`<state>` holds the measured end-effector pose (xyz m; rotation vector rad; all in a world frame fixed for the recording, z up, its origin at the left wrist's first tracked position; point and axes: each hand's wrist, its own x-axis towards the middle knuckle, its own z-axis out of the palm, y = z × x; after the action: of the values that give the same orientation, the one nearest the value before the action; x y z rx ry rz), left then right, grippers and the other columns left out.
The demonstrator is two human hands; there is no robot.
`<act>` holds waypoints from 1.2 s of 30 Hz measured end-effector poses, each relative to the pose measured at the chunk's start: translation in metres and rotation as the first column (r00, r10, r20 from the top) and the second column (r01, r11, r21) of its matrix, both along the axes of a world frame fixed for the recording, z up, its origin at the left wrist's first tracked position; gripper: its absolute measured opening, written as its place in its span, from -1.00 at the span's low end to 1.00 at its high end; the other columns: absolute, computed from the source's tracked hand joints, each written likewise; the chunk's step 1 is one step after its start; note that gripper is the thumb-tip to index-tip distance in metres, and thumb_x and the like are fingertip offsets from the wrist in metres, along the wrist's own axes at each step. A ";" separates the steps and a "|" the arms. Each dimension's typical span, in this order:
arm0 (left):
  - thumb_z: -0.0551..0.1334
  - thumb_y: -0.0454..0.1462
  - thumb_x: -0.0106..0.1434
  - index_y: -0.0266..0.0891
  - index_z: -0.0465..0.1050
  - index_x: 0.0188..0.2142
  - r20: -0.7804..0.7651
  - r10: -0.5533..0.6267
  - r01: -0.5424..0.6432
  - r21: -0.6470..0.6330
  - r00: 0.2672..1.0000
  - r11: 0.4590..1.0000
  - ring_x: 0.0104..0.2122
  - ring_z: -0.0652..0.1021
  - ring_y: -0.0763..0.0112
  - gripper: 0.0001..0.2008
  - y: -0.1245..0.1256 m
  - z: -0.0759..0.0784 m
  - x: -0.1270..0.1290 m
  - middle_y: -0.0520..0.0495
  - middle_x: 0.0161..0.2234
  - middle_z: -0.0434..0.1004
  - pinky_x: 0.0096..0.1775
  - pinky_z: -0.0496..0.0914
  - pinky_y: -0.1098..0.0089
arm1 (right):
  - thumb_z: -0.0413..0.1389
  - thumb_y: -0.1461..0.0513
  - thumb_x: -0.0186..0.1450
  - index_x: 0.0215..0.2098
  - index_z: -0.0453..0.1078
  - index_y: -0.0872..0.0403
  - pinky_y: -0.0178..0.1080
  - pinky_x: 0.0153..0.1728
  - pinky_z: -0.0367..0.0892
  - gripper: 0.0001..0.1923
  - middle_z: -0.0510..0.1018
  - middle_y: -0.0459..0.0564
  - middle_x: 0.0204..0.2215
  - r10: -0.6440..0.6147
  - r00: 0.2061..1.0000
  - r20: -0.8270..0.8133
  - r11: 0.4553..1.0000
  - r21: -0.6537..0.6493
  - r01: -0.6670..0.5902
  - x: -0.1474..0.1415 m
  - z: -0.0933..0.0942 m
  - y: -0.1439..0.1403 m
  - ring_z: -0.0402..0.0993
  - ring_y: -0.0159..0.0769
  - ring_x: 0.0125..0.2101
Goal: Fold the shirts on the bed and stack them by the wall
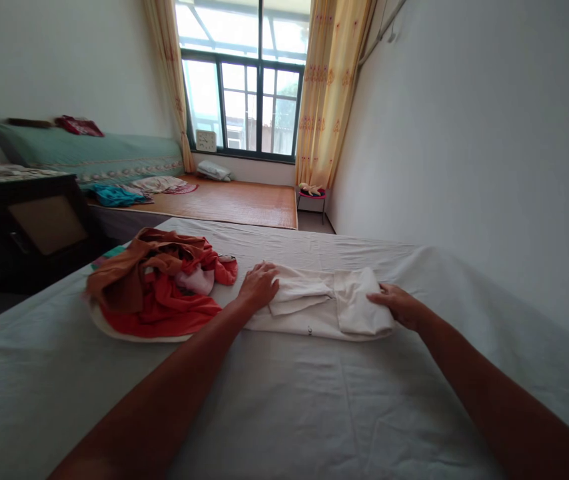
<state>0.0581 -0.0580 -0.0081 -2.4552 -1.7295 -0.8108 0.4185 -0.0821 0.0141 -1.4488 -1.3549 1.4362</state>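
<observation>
A white garment (314, 303), folded into a long strip, lies on the pale sheet of the bed (284, 407). Its right end is doubled over toward the middle, and a small dark print shows near the front edge. My left hand (259, 285) rests flat on the garment's left end with the fingers stretched out. At the opposite end, my right hand (398, 305) grips the folded edge between thumb and fingers. Left of my left hand sits a rumpled heap of clothes (164, 287) in red, brown and pink.
Beyond the bed is a low platform with a woven mat (244, 200), with blue cloth (119, 195) on it. A dark cabinet (39, 220) stands at the left. A small stool (312, 193) is by the curtain (329, 93), and a white wall (489, 147) runs along the right.
</observation>
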 end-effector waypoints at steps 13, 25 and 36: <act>0.14 0.14 0.16 -0.39 0.45 -0.14 0.895 0.136 0.539 -0.370 0.425 0.757 -0.46 0.52 0.37 -0.40 -0.002 0.010 0.005 -0.15 -0.40 0.54 -0.45 0.39 0.43 | 0.25 0.12 0.12 0.13 0.16 0.01 -0.33 -0.56 0.42 -0.34 0.49 -0.12 -0.42 0.346 0.922 -0.174 0.928 0.212 -0.308 -0.204 0.021 0.005 0.47 -0.37 -0.50; 0.18 -0.27 0.17 -0.34 0.12 0.22 0.451 0.153 -0.031 -0.267 0.879 0.963 0.09 0.37 0.12 -0.38 0.012 0.005 -0.026 -0.30 0.11 0.34 0.09 0.27 0.18 | -0.04 0.14 0.32 -0.03 0.38 0.03 -0.08 -0.09 0.36 -0.68 0.55 0.08 -0.13 -0.023 0.921 0.389 0.679 0.682 -0.271 -0.159 -0.014 0.017 0.44 -0.18 -0.12; -0.10 -0.01 0.37 -0.04 0.19 0.23 -0.103 -0.060 0.035 -0.236 0.993 0.971 0.27 0.10 0.12 -0.50 -0.006 -0.015 0.000 -0.06 0.28 0.13 0.22 0.02 0.04 | -0.10 0.07 0.35 0.21 0.21 0.12 0.08 0.23 -0.10 -0.47 0.16 0.19 0.26 -0.129 0.678 0.723 0.652 0.577 -0.491 -0.155 -0.058 0.026 -0.05 -0.02 0.28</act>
<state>0.0578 -0.0636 -0.0235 -2.6407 -1.8287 -0.4881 0.2631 -0.0561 -0.0442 -1.3044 -2.3031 0.1847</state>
